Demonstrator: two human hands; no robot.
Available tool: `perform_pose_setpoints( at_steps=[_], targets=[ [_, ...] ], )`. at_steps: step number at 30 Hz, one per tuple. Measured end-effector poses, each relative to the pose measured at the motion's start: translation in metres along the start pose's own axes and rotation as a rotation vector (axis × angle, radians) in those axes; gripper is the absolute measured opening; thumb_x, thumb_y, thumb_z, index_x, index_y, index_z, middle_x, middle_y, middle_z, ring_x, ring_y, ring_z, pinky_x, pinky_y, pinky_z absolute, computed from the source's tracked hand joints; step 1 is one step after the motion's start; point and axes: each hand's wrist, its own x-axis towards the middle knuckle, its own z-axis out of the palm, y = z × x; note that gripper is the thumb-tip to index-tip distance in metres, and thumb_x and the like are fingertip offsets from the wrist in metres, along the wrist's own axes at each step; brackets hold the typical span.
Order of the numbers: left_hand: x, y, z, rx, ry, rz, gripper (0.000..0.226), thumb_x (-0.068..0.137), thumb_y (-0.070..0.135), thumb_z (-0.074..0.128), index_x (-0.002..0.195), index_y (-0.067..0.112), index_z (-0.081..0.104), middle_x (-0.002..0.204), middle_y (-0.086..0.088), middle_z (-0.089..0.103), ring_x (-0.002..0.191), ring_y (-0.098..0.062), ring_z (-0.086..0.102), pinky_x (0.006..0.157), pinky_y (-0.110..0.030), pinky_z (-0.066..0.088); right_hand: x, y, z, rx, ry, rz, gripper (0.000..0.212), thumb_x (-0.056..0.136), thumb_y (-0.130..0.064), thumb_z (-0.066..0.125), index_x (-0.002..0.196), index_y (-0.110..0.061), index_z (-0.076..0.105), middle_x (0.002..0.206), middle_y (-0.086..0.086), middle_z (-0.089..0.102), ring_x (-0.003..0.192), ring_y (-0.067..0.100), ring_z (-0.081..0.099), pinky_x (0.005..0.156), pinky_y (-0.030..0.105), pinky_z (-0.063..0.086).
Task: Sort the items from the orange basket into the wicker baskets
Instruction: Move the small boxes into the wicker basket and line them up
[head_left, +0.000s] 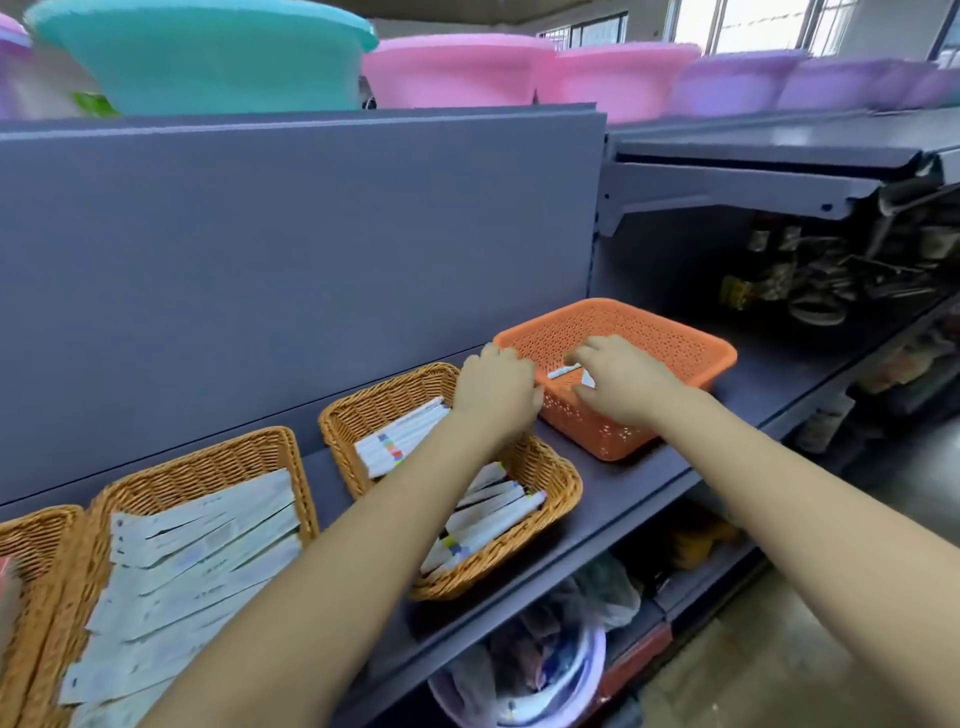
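An orange perforated basket (675, 338) sits on the grey shelf at the right. My left hand (493, 389) grips its near-left rim. My right hand (618, 379) reaches inside it, fingers curled over a white packet (563, 372) lying on the basket floor; whether the packet is pinched is unclear. To the left stands a wicker basket (558, 475) holding white stick-shaped packets with coloured marks. Further left a larger wicker basket (197, 462) holds flat white paper sleeves. A third wicker basket (36, 525) shows at the left edge.
A grey back panel (311, 249) rises behind the baskets. Teal, pink and purple plastic basins (457, 67) line the top. Bottles and metal utensils (810, 270) fill the shelf at right. A lower shelf holds a tub with plastic bags (545, 660).
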Motion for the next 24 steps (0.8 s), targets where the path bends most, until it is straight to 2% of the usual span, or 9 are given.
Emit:
perform_pose_setpoints(
  at_steps=[5, 14, 17, 21, 24],
  targets=[
    [0.054, 0.01, 0.015, -0.011, -0.025, 0.039, 0.038, 0.097, 0.035, 0.04, 0.12, 0.011, 0.059, 0.123, -0.01, 0.056, 0.116, -0.028, 0.046, 0.091, -0.038, 0.04, 0.02, 0.051, 0.011, -0.011, -0.064, 0.086, 0.042, 0.094, -0.026, 0.049, 0.134, -0.015, 0.046, 0.13, 0.007, 0.047, 0.124, 0.025, 0.04, 0.101, 0.038, 0.038],
    [0.124, 0.023, 0.051, -0.072, -0.19, 0.057, 0.037, 0.095, 0.034, 0.043, 0.12, 0.011, 0.059, 0.123, -0.01, 0.055, 0.116, -0.027, 0.047, 0.088, -0.039, 0.043, 0.061, 0.103, 0.038, -0.021, -0.227, 0.118, 0.043, 0.094, -0.028, 0.049, 0.136, -0.018, 0.045, 0.133, 0.006, 0.046, 0.124, 0.024, 0.041, 0.103, 0.039, 0.037],
    [0.14, 0.019, 0.061, -0.031, -0.241, 0.01, 0.034, 0.094, 0.032, 0.044, 0.112, 0.009, 0.063, 0.117, -0.009, 0.059, 0.11, -0.027, 0.052, 0.079, -0.036, 0.044, 0.075, 0.11, 0.047, 0.019, -0.294, 0.056, 0.043, 0.094, -0.027, 0.049, 0.136, -0.02, 0.045, 0.134, 0.004, 0.046, 0.124, 0.023, 0.042, 0.101, 0.036, 0.038],
    [0.154, 0.015, 0.072, 0.029, -0.374, -0.079, 0.022, 0.088, 0.027, 0.054, 0.096, 0.011, 0.066, 0.105, -0.007, 0.066, 0.091, -0.023, 0.059, 0.064, -0.029, 0.041, 0.095, 0.111, 0.052, 0.076, -0.357, -0.091, 0.041, 0.093, -0.024, 0.05, 0.134, -0.021, 0.049, 0.134, 0.005, 0.049, 0.122, 0.023, 0.046, 0.099, 0.035, 0.04],
    [0.159, 0.016, 0.077, 0.056, -0.496, -0.135, 0.022, 0.086, 0.032, 0.06, 0.093, 0.013, 0.066, 0.098, -0.004, 0.067, 0.087, -0.023, 0.06, 0.064, -0.028, 0.042, 0.107, 0.109, 0.056, 0.112, -0.434, -0.217, 0.042, 0.093, -0.024, 0.051, 0.134, -0.019, 0.049, 0.136, 0.004, 0.049, 0.122, 0.022, 0.047, 0.097, 0.031, 0.039]
  ],
)
